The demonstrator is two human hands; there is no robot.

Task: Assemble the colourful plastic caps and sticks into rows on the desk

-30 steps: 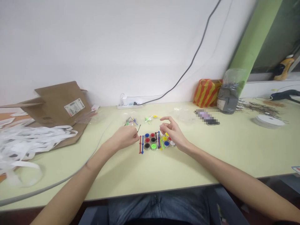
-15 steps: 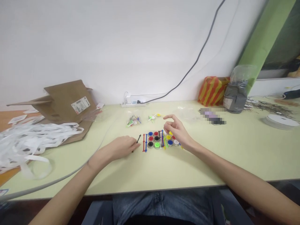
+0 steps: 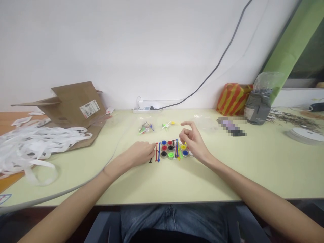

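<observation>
My left hand (image 3: 142, 152) is closed over a thin black double-ended arrow (image 3: 150, 160), only the lower end of which shows. Close beside it, a red arrow (image 3: 156, 152) and a blue arrow (image 3: 159, 152) lie parallel on the table. Rows of round pieces follow to the right, among them a blue disc (image 3: 164, 142), a black disc (image 3: 164, 154) and a bright green disc (image 3: 171, 154). More arrows lie between these and a second group with a yellow disc (image 3: 183, 147). Over that group hovers my right hand (image 3: 193, 141), index finger raised apart, the others curled, nothing visible in it.
Behind the pieces lie clear bags of small coloured parts (image 3: 146, 127). An open cardboard box (image 3: 76, 101) and piled white strapping (image 3: 43, 145) are left, with a grey cable (image 3: 83, 182) crossing the table. A power strip (image 3: 145, 107), striped bag (image 3: 234, 99) and white reel (image 3: 307, 135) stand farther off.
My left hand has moved right, bringing the black arrow beside the red one. My right hand stays over the right group, and the view has shifted slightly.
</observation>
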